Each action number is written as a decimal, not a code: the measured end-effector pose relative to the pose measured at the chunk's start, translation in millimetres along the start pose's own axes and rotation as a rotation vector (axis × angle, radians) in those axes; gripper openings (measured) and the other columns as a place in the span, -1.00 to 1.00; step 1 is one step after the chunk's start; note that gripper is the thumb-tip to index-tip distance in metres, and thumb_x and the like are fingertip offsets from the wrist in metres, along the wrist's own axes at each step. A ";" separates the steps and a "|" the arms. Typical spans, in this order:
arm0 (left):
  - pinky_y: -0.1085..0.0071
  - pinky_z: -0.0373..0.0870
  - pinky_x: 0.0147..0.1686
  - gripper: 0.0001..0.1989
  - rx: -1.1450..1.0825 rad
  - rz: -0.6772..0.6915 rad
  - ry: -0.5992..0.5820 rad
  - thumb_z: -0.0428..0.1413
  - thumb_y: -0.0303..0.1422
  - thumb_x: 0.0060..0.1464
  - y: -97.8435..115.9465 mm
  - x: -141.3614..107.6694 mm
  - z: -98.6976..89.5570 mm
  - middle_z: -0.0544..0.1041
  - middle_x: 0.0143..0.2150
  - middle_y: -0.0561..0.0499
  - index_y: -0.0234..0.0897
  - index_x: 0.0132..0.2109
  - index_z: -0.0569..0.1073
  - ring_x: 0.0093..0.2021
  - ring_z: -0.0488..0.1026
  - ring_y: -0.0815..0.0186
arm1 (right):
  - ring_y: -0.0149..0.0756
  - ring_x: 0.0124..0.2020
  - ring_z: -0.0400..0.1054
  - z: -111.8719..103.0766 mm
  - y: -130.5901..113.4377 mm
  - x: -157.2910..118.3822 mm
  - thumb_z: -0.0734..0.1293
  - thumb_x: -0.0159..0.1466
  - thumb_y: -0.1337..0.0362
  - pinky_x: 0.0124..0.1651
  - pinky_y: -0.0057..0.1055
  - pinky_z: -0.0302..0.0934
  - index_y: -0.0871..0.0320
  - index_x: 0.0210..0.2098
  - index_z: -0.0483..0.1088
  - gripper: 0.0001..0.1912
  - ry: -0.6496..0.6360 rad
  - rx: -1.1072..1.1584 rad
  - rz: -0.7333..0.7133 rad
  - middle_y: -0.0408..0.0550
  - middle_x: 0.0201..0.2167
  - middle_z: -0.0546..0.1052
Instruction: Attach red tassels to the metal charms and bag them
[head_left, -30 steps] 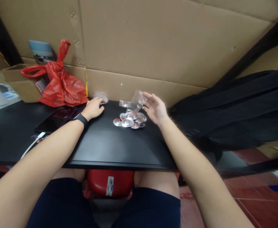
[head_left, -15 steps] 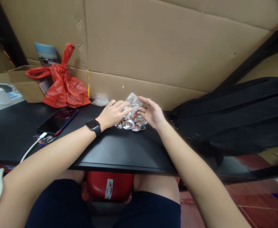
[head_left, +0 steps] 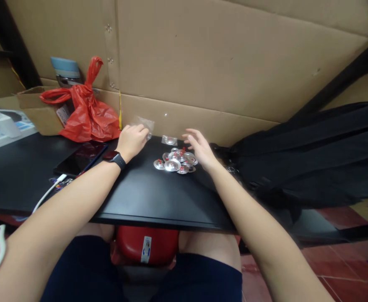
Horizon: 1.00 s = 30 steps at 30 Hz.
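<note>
My left hand (head_left: 133, 140), with a watch (head_left: 115, 158) on its wrist, is closed on a clear plastic bag (head_left: 146, 123) at the back of the black table. Its fingers hide part of the bag. To its right, several silvery metal discs with red bits, which look like finger cymbals (head_left: 172, 165), lie in a loose pile. Behind them rests a small clear packet (head_left: 170, 141) with something shiny in it. My right hand (head_left: 200, 147) hovers just right of the pile, fingers apart, with nothing in it.
A phone (head_left: 81, 158) with a white cable lies on the table (head_left: 152, 201) at the left. Behind it stand a tied red plastic bag (head_left: 92, 117), a cardboard box (head_left: 39, 113) and a blue-lidded bottle (head_left: 65, 67). Dark cloth (head_left: 312, 151) hangs at the right; a cardboard wall (head_left: 203, 63) closes the back.
My left hand has moved left, away from the discs, with the clear bag, which was over the pile before. The pile and small packet are now uncovered. My right hand stays beside the pile.
</note>
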State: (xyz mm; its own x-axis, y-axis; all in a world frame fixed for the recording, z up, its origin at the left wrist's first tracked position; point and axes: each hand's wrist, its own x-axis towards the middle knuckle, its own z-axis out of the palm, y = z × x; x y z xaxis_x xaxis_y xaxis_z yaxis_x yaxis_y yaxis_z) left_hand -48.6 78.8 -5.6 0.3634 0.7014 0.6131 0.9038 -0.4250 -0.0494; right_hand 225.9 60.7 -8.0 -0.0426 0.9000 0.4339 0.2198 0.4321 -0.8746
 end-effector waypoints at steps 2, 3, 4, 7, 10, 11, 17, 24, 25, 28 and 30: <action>0.10 0.27 -0.10 -0.71 0.032 -0.083 -0.016 -0.07 -0.42 0.29 -10.6 -1.4 1.2 0.54 -0.11 -0.19 -0.25 -0.10 0.57 -0.07 0.47 0.02 | -0.13 -0.04 0.41 -3.1 2.2 1.7 0.40 0.24 -0.11 0.06 -0.17 0.31 -0.06 -0.03 0.45 -0.59 0.028 -0.022 -0.025 -0.06 -0.04 0.56; 0.10 0.27 -0.09 -0.69 0.046 -0.116 -0.023 -0.08 -0.42 0.29 -15.3 -2.2 2.0 0.54 -0.09 -0.21 -0.26 -0.08 0.57 -0.04 0.46 0.01 | -0.12 -0.02 0.41 -4.4 3.3 2.4 0.40 0.23 -0.13 0.10 -0.16 0.28 -0.05 -0.05 0.46 -0.59 0.036 -0.035 -0.042 -0.05 -0.05 0.57; 0.10 0.27 -0.08 -0.66 0.057 -0.140 -0.033 -0.10 -0.43 0.29 -19.7 -3.1 3.2 0.53 -0.05 -0.22 -0.26 -0.06 0.57 -0.01 0.46 0.00 | -0.12 0.00 0.40 -5.6 4.8 3.0 0.38 0.24 -0.15 0.14 -0.15 0.26 -0.04 -0.06 0.47 -0.58 0.033 -0.057 -0.062 -0.05 -0.05 0.57; 0.08 0.26 -0.02 -0.62 0.048 -0.150 -0.101 -0.13 -0.43 0.30 -30.0 -5.2 11.6 0.51 0.06 -0.23 -0.26 0.03 0.55 0.08 0.43 -0.02 | -0.09 0.04 0.39 -8.4 12.4 4.7 0.31 0.28 -0.22 0.22 -0.13 0.17 -0.02 -0.12 0.52 -0.55 -0.042 -0.183 -0.100 -0.05 -0.05 0.58; 0.03 0.22 0.07 -0.62 -0.029 -0.094 -0.234 -0.08 -0.35 0.30 -35.1 -6.1 26.3 0.48 0.18 -0.24 -0.27 0.13 0.50 0.17 0.38 -0.05 | -0.05 0.04 0.40 -9.7 24.2 6.7 0.29 0.29 -0.24 0.26 -0.07 0.10 -0.03 -0.16 0.55 -0.54 -0.111 -0.321 -0.043 -0.07 -0.09 0.60; 0.01 0.20 0.10 -0.61 -0.052 -0.080 -0.272 -0.08 -0.32 0.30 -36.0 -6.1 31.3 0.46 0.22 -0.24 -0.27 0.15 0.48 0.21 0.36 -0.05 | -0.03 0.04 0.41 -9.7 28.1 7.3 0.28 0.30 -0.24 0.26 -0.05 0.09 -0.04 -0.16 0.55 -0.54 -0.119 -0.356 -0.018 -0.08 -0.10 0.60; 0.07 0.16 0.17 -0.58 -0.105 -0.083 -0.338 -0.15 -0.32 0.33 -38.0 -5.9 45.3 0.40 0.33 -0.13 -0.18 0.23 0.39 0.32 0.30 0.08 | 0.00 0.11 0.39 -7.5 36.3 7.7 0.08 0.44 -0.17 0.27 0.02 0.09 -0.03 -0.04 0.47 -0.50 -0.213 -0.575 0.046 -0.07 -0.05 0.61; 0.05 0.18 0.19 -0.49 -0.098 -0.123 -0.354 -0.13 -0.31 0.28 -38.5 -4.2 44.6 0.31 0.39 -0.20 -0.26 0.31 0.32 0.30 0.32 0.03 | 0.03 0.16 0.37 -3.6 29.2 6.8 -0.04 0.49 -0.10 0.25 0.06 0.12 -0.03 0.07 0.40 -0.47 -0.279 -0.758 0.067 -0.03 0.08 0.56; 0.04 0.18 0.20 -0.49 -0.096 -0.127 -0.353 -0.13 -0.31 0.28 -38.8 -3.5 45.7 0.32 0.37 -0.21 -0.27 0.31 0.32 0.31 0.32 0.03 | 0.03 0.16 0.38 -3.5 28.9 7.0 -0.05 0.49 -0.09 0.25 0.06 0.13 -0.02 0.07 0.41 -0.47 -0.281 -0.765 0.066 -0.03 0.07 0.56; 0.03 0.15 0.23 -0.49 -0.088 -0.122 -0.358 -0.15 -0.30 0.27 -39.7 -0.9 49.0 0.38 0.34 -0.22 -0.27 0.31 0.33 0.33 0.30 0.05 | 0.03 0.13 0.39 -3.5 28.4 6.9 -0.05 0.49 -0.09 0.23 0.05 0.15 -0.02 0.06 0.42 -0.47 -0.286 -0.777 0.065 -0.03 0.05 0.57; 0.02 0.13 0.24 -0.47 -0.088 -0.122 -0.380 -0.16 -0.29 0.28 -39.8 1.7 50.3 0.36 0.36 -0.21 -0.26 0.32 0.32 0.36 0.27 0.06 | 0.03 0.12 0.40 -3.4 28.0 6.7 -0.04 0.49 -0.09 0.22 0.04 0.15 -0.02 0.05 0.43 -0.47 -0.291 -0.785 0.063 -0.03 0.05 0.58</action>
State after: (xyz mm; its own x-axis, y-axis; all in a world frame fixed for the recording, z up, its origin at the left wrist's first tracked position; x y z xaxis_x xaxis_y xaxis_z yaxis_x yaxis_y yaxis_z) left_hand -72.6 125.7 -42.2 0.3268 0.9045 0.2741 0.9289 -0.3608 0.0834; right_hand 235.1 78.6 -28.8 -0.2339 0.9465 0.2222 0.8400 0.3119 -0.4440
